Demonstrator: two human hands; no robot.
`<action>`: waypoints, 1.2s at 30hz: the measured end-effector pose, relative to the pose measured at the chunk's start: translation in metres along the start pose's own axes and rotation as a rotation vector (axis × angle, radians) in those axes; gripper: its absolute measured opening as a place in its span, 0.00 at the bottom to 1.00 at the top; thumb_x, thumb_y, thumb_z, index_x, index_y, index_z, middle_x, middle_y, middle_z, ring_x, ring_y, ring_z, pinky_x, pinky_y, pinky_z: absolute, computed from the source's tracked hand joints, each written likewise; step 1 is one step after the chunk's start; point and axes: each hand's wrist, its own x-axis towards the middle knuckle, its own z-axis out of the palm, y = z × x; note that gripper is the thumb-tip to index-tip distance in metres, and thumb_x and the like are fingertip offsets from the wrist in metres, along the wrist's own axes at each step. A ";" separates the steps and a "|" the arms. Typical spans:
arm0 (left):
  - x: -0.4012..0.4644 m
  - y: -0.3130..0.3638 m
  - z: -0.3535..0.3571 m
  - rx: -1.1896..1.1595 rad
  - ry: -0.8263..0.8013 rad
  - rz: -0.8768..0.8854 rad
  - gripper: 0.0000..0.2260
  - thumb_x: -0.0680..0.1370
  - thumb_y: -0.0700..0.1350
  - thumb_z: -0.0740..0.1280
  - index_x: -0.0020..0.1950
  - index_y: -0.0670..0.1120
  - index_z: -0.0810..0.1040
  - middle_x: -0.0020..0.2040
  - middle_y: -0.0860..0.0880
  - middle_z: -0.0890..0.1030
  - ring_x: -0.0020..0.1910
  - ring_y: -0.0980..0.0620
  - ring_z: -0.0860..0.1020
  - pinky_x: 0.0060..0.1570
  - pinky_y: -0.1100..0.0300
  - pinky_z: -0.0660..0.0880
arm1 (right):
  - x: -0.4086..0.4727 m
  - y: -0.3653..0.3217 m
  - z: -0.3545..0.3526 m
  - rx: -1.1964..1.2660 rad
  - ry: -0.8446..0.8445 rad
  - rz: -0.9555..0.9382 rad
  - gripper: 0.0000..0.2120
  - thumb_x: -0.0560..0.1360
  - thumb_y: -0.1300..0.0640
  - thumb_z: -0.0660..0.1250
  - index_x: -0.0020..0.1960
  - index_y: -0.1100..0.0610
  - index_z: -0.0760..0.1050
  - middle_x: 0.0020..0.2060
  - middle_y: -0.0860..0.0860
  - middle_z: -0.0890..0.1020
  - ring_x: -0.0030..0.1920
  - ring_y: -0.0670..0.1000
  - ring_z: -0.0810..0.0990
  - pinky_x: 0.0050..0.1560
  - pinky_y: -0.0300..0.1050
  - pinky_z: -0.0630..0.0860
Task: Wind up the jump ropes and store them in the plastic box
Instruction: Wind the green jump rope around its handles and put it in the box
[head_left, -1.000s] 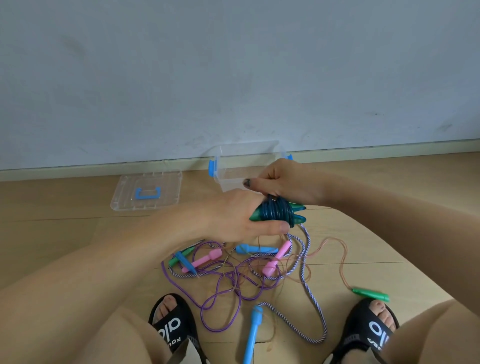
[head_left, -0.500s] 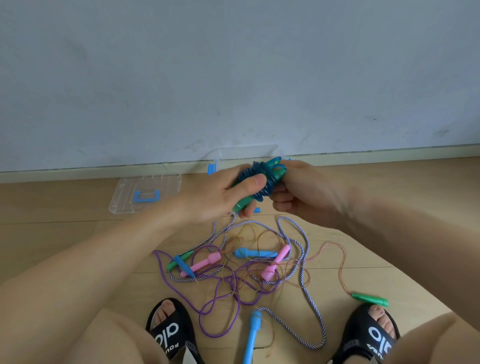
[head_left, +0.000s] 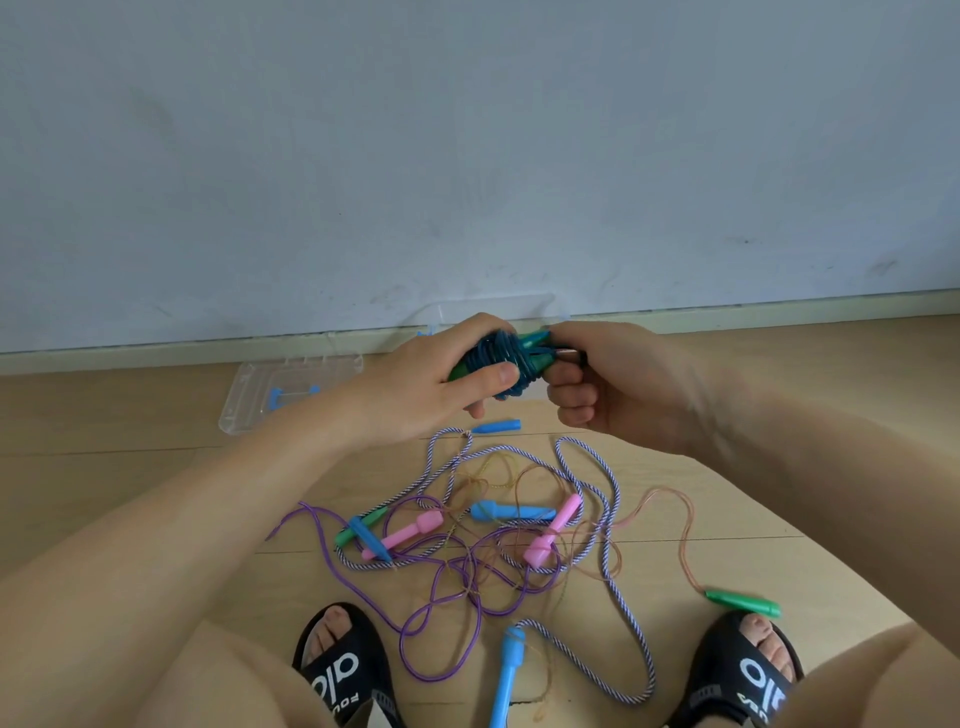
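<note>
— Left hand (head_left: 415, 387) grips the wound blue rope bundle (head_left: 501, 358) now, thumb pressed across the coils, green handles sticking out at both ends. Do you see what changed?

— Yes. One second ago the bundle was lower, just above the tangle of ropes on the floor. Now both hands have lifted it up and forward, in front of the plastic box (head_left: 493, 306) at the wall.

— And the right hand (head_left: 618, 384)?

— It is closed on the right end of the bundle, fingers curled, pinching near the handle tips. I think it tucks the last piece of rope, but the exact contact is hidden behind the coils.

— So this rope is finished?

— I judge it is nearly finished: winding looks complete, and the bundle is near the box, not yet inside. The box is mostly hidden behind the hands.

— How are the arms?

— Both forearms reach forward from the knees, wrists turned toward each other, meeting in front of the box.

— What stays for later?

— On the floor, nearer to the person than the box, the striped rope (head_left: 602, 467), the purple rope (head_left: 441, 613) and others lie still tangled. The lid (head_left: 291, 395) rests left of the box.
</note>
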 end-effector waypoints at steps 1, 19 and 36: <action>0.000 0.000 0.000 0.041 0.005 -0.006 0.10 0.82 0.56 0.60 0.63 0.59 0.68 0.42 0.52 0.83 0.47 0.54 0.81 0.53 0.49 0.76 | 0.000 -0.001 -0.001 0.007 -0.005 0.021 0.13 0.83 0.54 0.54 0.40 0.53 0.63 0.27 0.48 0.62 0.26 0.47 0.57 0.28 0.40 0.57; 0.005 0.010 0.006 0.123 0.120 0.003 0.10 0.70 0.52 0.58 0.49 0.56 0.73 0.35 0.51 0.77 0.32 0.55 0.70 0.34 0.56 0.67 | -0.007 0.000 -0.004 -0.080 -0.107 0.153 0.08 0.82 0.56 0.58 0.53 0.59 0.73 0.34 0.52 0.79 0.28 0.48 0.72 0.31 0.41 0.72; 0.004 0.005 0.003 0.151 0.093 0.050 0.09 0.74 0.58 0.63 0.45 0.54 0.71 0.35 0.51 0.78 0.32 0.53 0.73 0.33 0.50 0.69 | -0.012 -0.002 -0.008 0.084 0.076 -0.101 0.05 0.77 0.69 0.66 0.44 0.61 0.76 0.35 0.58 0.81 0.31 0.48 0.78 0.32 0.35 0.77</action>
